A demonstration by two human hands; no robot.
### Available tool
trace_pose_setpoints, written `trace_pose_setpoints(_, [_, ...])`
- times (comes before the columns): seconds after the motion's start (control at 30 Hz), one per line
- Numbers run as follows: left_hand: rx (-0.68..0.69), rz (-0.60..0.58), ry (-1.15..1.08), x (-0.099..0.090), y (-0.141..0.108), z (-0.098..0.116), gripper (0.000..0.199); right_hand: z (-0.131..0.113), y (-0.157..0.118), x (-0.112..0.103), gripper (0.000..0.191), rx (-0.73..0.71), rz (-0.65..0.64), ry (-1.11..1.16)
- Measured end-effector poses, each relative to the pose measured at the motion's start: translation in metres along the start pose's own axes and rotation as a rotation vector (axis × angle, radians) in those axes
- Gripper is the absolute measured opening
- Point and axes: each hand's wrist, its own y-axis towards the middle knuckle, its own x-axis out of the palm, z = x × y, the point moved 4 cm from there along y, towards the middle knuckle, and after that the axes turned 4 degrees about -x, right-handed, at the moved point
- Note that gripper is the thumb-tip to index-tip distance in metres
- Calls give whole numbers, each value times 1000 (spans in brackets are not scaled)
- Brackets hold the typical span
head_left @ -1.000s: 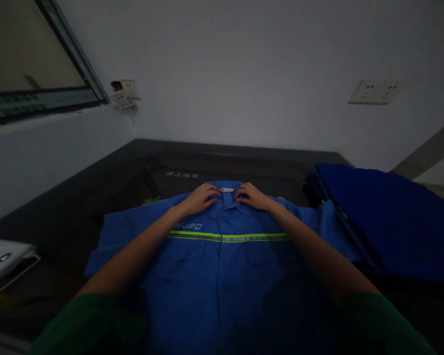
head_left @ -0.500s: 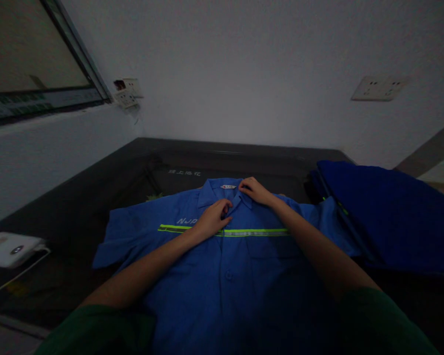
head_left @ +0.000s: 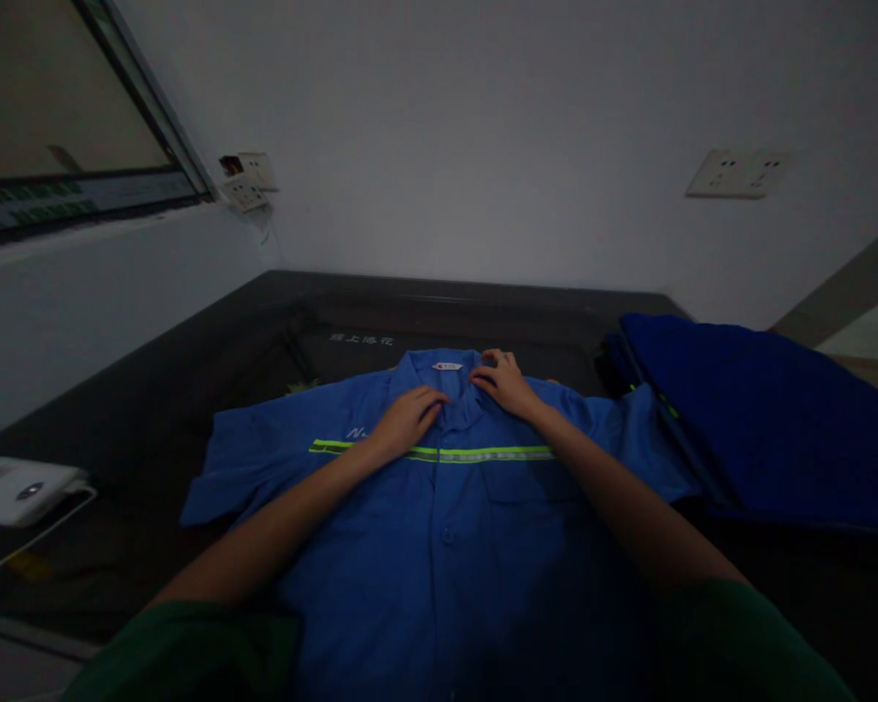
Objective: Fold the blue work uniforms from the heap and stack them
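A blue short-sleeved work shirt (head_left: 399,575) lies spread front side up, with its collar away from me. A yellow-green and silver reflective stripe crosses its chest, and white lettering shows on the left. My left hand (head_left: 408,421) has its fingers bent together on the left collar flap, by the neck opening. At the right side of the collar is my right hand (head_left: 508,385), thumb and fingers closed on the collar's edge. A small white label (head_left: 446,367) shows inside the neck. The cloth under my fingertips is partly hidden.
Dark blue folded fabric (head_left: 768,419) is stacked to the right, touching the shirt's sleeve. On the left, a white device (head_left: 25,490) with a cable lies on the dark table (head_left: 139,390). Walls with sockets (head_left: 738,174) stand behind, and a window is at upper left.
My left hand has moved from the front placket up and left onto the collar flap. My right hand has shifted slightly along the collar, which now lies more open.
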Motion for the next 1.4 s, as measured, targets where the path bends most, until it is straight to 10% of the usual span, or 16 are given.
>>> trace_pose_setpoints(0.2, [-8,-17,235,-13,23,-56,29,-4,7,2,19,15,-44,-80])
trace_pose_setpoints(0.57, [-112,122,215,-5,15,-93,49,-78,0,1,22,-234,-69,-107])
trace_pose_setpoints(0.8, [-286,200,148,-34,14,-121,44,-12,-6,-14,26,41,114,37])
trace_pose_setpoints(1.0, [-509,83,331,-67,-6,-158,31,58,-22,-40,19,423,-109,-22])
trace_pose_setpoints(1.4, [-480,58,413,-73,3,-153,34,62,-25,-54,28,443,-133,-331])
